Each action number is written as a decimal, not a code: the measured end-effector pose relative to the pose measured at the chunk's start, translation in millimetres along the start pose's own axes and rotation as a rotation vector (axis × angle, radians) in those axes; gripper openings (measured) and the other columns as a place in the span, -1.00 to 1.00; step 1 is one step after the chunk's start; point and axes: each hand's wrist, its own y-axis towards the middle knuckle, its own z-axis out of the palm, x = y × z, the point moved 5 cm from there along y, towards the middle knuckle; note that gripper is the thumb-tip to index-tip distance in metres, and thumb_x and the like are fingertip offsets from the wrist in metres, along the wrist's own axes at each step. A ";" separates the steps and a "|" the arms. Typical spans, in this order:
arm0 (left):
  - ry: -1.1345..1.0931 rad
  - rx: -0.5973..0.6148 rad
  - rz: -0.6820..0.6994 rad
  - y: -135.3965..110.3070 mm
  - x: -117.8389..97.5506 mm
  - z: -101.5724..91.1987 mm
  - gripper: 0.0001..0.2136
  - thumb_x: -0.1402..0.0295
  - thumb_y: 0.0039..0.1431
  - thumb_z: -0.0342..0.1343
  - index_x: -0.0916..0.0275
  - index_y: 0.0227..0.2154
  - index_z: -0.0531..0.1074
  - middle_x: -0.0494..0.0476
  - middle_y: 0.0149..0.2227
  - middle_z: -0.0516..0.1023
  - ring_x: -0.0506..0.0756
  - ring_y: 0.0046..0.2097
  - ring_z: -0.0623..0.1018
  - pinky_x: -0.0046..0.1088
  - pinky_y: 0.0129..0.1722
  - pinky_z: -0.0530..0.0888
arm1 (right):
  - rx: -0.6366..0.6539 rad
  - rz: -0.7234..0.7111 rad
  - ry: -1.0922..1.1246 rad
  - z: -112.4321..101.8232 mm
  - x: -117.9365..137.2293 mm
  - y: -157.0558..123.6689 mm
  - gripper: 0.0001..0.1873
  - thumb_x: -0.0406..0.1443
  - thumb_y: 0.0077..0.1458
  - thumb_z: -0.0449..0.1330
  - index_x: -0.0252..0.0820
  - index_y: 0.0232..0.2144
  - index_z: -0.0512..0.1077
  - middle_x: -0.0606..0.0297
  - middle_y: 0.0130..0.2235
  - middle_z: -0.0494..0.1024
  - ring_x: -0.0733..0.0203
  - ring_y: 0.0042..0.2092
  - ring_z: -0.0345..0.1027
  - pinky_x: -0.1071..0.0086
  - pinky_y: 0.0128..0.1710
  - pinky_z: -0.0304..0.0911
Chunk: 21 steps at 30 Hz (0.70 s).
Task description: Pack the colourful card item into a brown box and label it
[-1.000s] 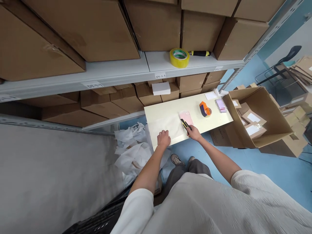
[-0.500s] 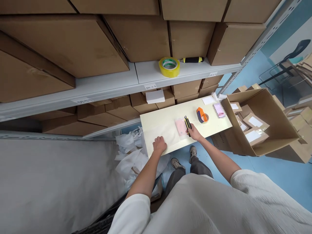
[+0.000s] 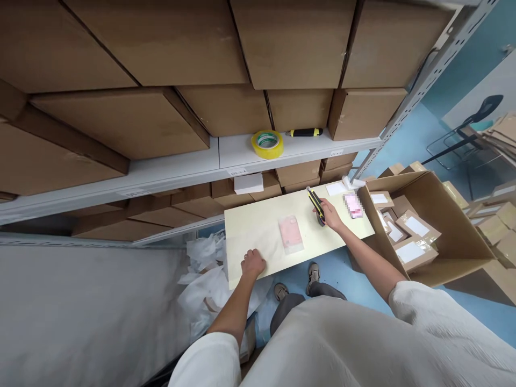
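My right hand (image 3: 331, 216) is closed round a black and yellow utility knife (image 3: 315, 204), held above the right half of the cream board (image 3: 253, 215). To the left of the knife, a flat pink packet (image 3: 291, 234) lies on the board. My left hand (image 3: 253, 263), fingers curled, presses on a thin white wrapping sheet (image 3: 264, 239) near the board's left front edge. The orange tape dispenser is mostly hidden behind my right hand. A pink and white item (image 3: 353, 206), blurred out, lies at the board's right end.
A shelf (image 3: 226, 153) stacked with cardboard boxes (image 3: 226, 110) holds a yellow tape roll (image 3: 267, 144) and another knife (image 3: 305, 132). At right stands a large open carton (image 3: 459, 231) with small labelled boxes (image 3: 417, 226). Crumpled white wrapping (image 3: 205, 290) piles up at left below the board.
My right hand has carried the knife rightward, off the pink packet and over the tape dispenser. My left hand stays on the sheet. The head view has tilted up.
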 end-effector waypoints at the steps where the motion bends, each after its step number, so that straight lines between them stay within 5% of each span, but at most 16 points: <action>1: -0.003 0.006 -0.004 -1.0 -0.5 0.4 -0.59 0.33 0.33 -0.02 0.35 0.18 0.33 0.56 0.30 0.35 0.40 0.36 0.39 -0.05 0.26 0.40 | -0.028 -0.078 -0.042 -10.9 16.4 9.9 -0.41 0.07 0.42 -0.12 -0.14 0.20 0.38 0.16 -0.16 0.66 0.06 -0.19 0.50 0.22 -0.15 0.43; 6: -0.039 0.002 -0.017 -6.9 -1.4 5.1 -0.57 0.33 0.32 0.01 0.34 0.20 0.33 0.54 0.32 0.35 0.38 0.37 0.40 -0.05 0.26 0.41 | -0.164 -0.433 -0.524 -58.0 111.4 84.7 -0.45 -0.01 0.45 -0.01 -0.12 0.32 0.34 0.01 0.14 0.58 -0.17 0.12 0.38 -0.02 0.17 0.27; 10: -0.063 -0.008 -0.027 -9.8 -0.1 9.2 -0.57 0.34 0.30 0.04 0.30 0.21 0.33 0.50 0.34 0.36 0.36 0.39 0.40 -0.06 0.27 0.41 | -0.120 -0.571 -0.891 -61.7 158.6 154.0 -0.54 -0.18 0.43 -0.02 -0.20 0.25 0.38 -0.10 0.17 0.54 -0.28 0.16 0.24 -0.12 0.18 0.16; 16: -0.086 -0.007 -0.026 -9.9 2.2 10.1 -0.56 0.34 0.31 0.05 0.26 0.23 0.32 0.49 0.38 0.32 0.35 0.41 0.38 -0.06 0.28 0.41 | -0.029 -0.585 -1.116 -44.3 166.3 206.2 -0.60 -0.37 0.31 0.02 -0.21 0.13 0.44 -0.14 0.08 0.56 -0.30 0.14 0.20 -0.14 0.14 0.12; 21: -0.102 -0.002 -0.015 -11.9 1.8 7.7 -0.57 0.34 0.33 0.03 0.26 0.22 0.34 0.47 0.36 0.35 0.35 0.40 0.39 -0.10 0.25 0.42 | -0.056 -0.637 -1.066 -40.0 168.8 196.1 -0.58 -0.42 0.26 0.02 -0.21 0.10 0.47 -0.14 0.24 0.46 -0.27 0.21 0.19 -0.13 0.17 0.12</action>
